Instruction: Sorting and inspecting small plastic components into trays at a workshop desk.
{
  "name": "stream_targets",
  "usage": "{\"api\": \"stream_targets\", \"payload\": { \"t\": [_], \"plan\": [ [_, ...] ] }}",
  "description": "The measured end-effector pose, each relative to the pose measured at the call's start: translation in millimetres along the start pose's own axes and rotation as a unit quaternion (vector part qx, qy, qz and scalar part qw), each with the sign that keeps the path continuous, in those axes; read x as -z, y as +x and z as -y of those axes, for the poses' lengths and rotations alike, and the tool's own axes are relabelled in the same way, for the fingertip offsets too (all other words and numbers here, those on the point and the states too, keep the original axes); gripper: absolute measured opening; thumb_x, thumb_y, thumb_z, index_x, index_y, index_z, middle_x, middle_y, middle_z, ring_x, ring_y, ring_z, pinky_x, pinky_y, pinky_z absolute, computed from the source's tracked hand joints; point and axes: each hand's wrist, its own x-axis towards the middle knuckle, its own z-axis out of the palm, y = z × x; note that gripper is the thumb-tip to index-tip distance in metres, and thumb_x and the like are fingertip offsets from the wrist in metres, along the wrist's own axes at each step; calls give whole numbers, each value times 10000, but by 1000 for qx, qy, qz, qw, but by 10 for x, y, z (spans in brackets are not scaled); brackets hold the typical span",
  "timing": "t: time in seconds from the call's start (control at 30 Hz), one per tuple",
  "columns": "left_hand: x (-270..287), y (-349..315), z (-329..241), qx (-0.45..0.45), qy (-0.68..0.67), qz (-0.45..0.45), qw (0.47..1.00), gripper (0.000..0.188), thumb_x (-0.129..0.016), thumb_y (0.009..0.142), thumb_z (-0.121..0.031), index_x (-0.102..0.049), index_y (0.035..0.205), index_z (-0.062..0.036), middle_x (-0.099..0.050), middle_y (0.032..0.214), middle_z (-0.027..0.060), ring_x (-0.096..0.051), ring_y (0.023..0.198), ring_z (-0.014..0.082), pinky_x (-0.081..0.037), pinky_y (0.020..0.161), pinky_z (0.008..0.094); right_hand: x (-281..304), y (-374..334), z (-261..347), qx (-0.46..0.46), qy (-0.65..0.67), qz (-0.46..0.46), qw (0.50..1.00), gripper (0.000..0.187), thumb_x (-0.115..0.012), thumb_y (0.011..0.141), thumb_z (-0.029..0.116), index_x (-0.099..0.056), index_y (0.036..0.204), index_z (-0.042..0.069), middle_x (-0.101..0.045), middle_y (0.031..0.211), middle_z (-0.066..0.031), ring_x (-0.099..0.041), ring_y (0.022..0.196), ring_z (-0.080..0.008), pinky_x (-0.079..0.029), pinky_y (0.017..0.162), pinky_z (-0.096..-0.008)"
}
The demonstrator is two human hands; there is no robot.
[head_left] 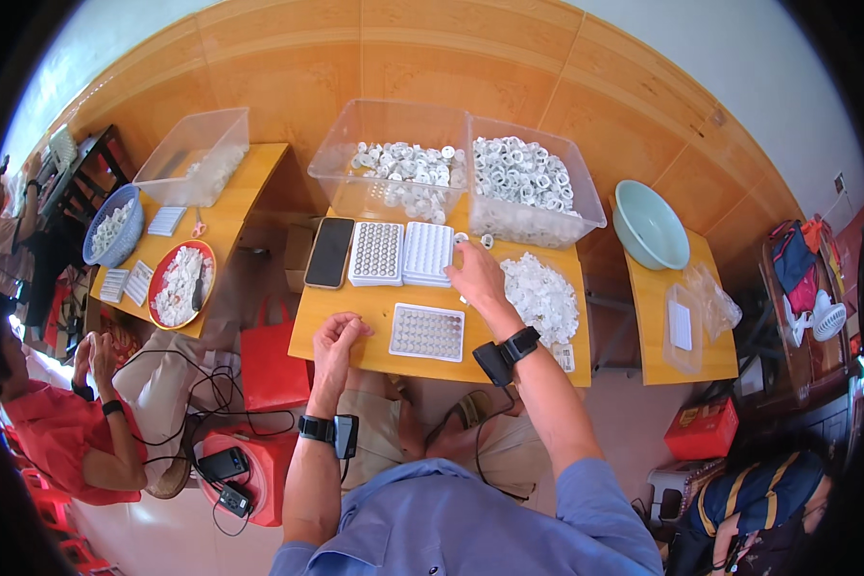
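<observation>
My right hand [477, 276] reaches to the right edge of a stack of white trays [426, 252] and grips the edge of a tray there. Close by lie small round white parts with dark centres [487, 241]. My left hand [338, 338] hovers over the table's front edge with its fingers curled in; whatever they may hold is hidden. Between my hands, nearer to me, lies a white tray with rows of round pockets [427, 332]. To the left of the stack is another tray [376, 252], filled with rows of small round pieces.
A black phone [330, 252] lies left of the trays. Right of my right hand is a heap of small white parts [540, 300]. Two clear bins [389, 195] [533, 230] of white parts stand behind. A co-worker [77, 422] sits at left; a teal basin [651, 226] is at right.
</observation>
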Motion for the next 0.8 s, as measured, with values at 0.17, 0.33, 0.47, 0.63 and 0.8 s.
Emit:
{"api": "stream_targets", "payload": {
  "t": [0.17,0.33,0.47,0.63,0.8],
  "plan": [
    [-54,5,-29,3,13,4,1000,171,-618,970,-128,-626,1052,23,-698,892,81,-679,856,162,-510,850,276,-118,-36,-45,260,-60,-71,961,459,-754,742,170,-657,1168,30,-609,1215,-158,-545,1172,-339,-452,977,-410],
    [-43,-11,-3,2,3,1,1000,152,-616,969,-112,-629,1045,19,-696,901,80,-676,854,159,-512,843,274,-68,-82,-15,235,-56,-15,970,407,-752,743,140,-676,1125,20,-631,1168,-147,-582,1103,-337,-469,948,-419],
    [-51,-2,-3,1,7,5,1000,146,-616,967,-107,-628,1042,17,-695,898,78,-673,855,153,-512,840,269,17,-111,10,253,-9,-61,965,309,-731,765,105,-689,1054,4,-659,1107,-148,-628,1008,-339,-500,886,-427],
    [-12,-25,12,3,23,3,1000,142,-611,969,-103,-626,1037,19,-692,896,74,-668,865,144,-510,840,262,705,-703,533,245,284,14,927,188,-715,807,80,-699,981,10,-686,960,-131,-662,868,-319,-527,778,-360],
    [-52,2,16,9,40,14,999,130,-604,970,-92,-628,1027,22,-693,891,71,-667,860,140,-512,837,260,1638,-1870,877,448,476,163,739,203,-688,897,195,-697,955,1,-699,1048,-144,-686,930,-285,-558,765,-392]
  ]
}}
